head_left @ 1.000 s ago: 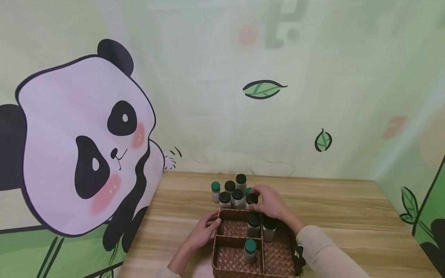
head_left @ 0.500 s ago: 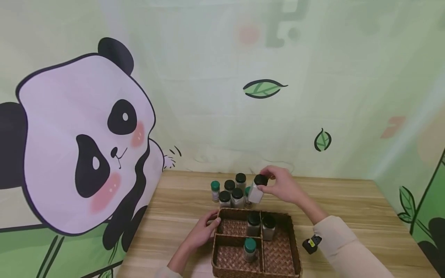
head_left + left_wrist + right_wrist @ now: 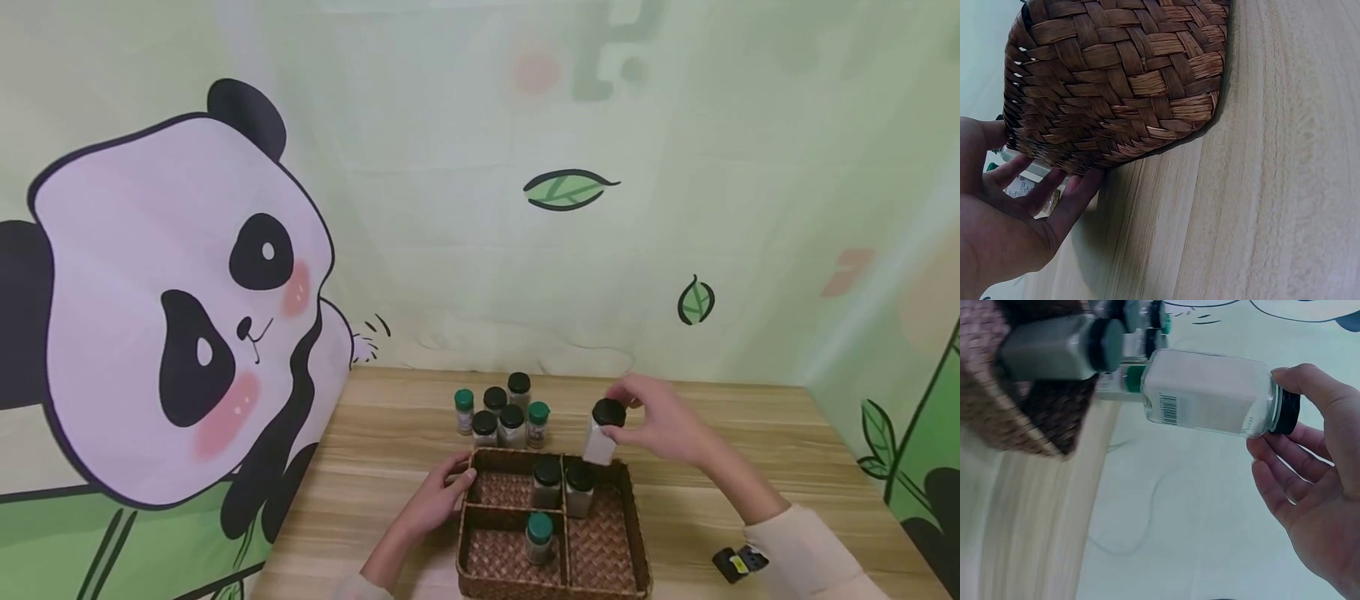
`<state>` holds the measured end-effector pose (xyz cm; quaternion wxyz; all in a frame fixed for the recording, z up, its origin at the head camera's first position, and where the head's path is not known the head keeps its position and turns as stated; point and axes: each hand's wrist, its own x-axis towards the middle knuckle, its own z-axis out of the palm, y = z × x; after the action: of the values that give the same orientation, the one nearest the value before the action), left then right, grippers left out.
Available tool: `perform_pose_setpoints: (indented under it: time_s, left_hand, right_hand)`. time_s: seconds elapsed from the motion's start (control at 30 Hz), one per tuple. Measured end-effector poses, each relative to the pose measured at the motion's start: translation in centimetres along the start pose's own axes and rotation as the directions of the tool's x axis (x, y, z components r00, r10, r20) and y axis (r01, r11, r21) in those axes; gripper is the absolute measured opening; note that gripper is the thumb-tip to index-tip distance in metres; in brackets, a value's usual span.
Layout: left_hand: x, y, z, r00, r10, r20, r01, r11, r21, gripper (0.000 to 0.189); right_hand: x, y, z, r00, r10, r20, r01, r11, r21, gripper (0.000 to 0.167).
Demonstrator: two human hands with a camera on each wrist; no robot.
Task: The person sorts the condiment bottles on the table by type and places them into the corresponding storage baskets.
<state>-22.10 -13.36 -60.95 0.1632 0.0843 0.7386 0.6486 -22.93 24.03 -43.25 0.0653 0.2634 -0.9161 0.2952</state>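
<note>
My right hand [image 3: 663, 421] pinches the black lid of a clear spice jar [image 3: 602, 442] filled with white contents. The jar hangs tilted above the back edge of the woven basket [image 3: 641, 533]; a barcode label shows in the right wrist view. My left hand [image 3: 438, 504] grips the basket's back left corner, thumb at the rim and fingers along the outer wall [image 3: 1129, 81]. Inside the basket stand two black-lidded jars, one in the back left compartment [image 3: 547, 482] and one in the right compartment [image 3: 580, 492]. A green-lidded jar [image 3: 539, 537] stands front left.
Behind the basket, several black-lidded jars [image 3: 512, 427] stand grouped between a green-lidded jar [image 3: 464, 412] on the left and another green-lidded jar [image 3: 537, 423] on the right. A printed cloth wall [image 3: 465, 208] rises behind the wooden table [image 3: 712, 425].
My right hand has lifted a black-lidded jar out of the group and carried it right, to above the basket's back edge. My left hand stays at the basket's corner.
</note>
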Motion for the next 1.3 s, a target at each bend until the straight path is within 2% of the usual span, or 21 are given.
perform_pose_setpoints:
  time_s: [0.2, 0.4, 0.63, 0.83, 1.03, 1.3]
  left_hand:
    - [-0.2, 0.2, -0.1, 1.000, 0.002, -0.004, -0.002, 1.000, 0.010, 0.055]
    - [-0.2, 0.2, 0.0, 1.000, 0.004, -0.010, -0.004, 1.000, 0.014, 0.054]
    - [-0.1, 0.1, 0.1, 1.000, 0.003, -0.013, -0.003, 1.000, 0.026, 0.054]
    - [0.0, 0.1, 0.1, 1.000, -0.004, -0.012, 0.004, 1.000, 0.018, 0.056]
    - [0.1, 0.1, 0.3, 1.000, -0.011, -0.013, 0.011, 1.000, 0.019, 0.056]
    - [-0.1, 0.3, 0.2, 1.000, -0.001, -0.017, 0.001, 1.000, 0.021, 0.054]
  right_hand:
    - [-2.4, 1.0, 0.6, 0.999, 0.000, 0.040, 0.002, 0.999, -0.036, 0.032]
    - [-3.9, 2.3, 2.2, 0.999, 0.004, 0.055, -0.003, 1.000, -0.023, 0.034]
    - [-4.9, 3.7, 5.0, 0.997, 0.014, 0.080, -0.011, 0.999, -0.035, 0.037]
    - [-5.6, 4.5, 7.0, 0.998, -0.029, 0.059, 0.030, 0.999, -0.023, 0.036]
    - [-6.1, 5.1, 7.8, 0.998, -0.004, 0.066, 0.003, 1.000, 0.011, 0.036]
    - [-6.3, 5.4, 8.7, 1.000, 0.004, 0.029, -0.005, 1.000, 0.030, 0.037]
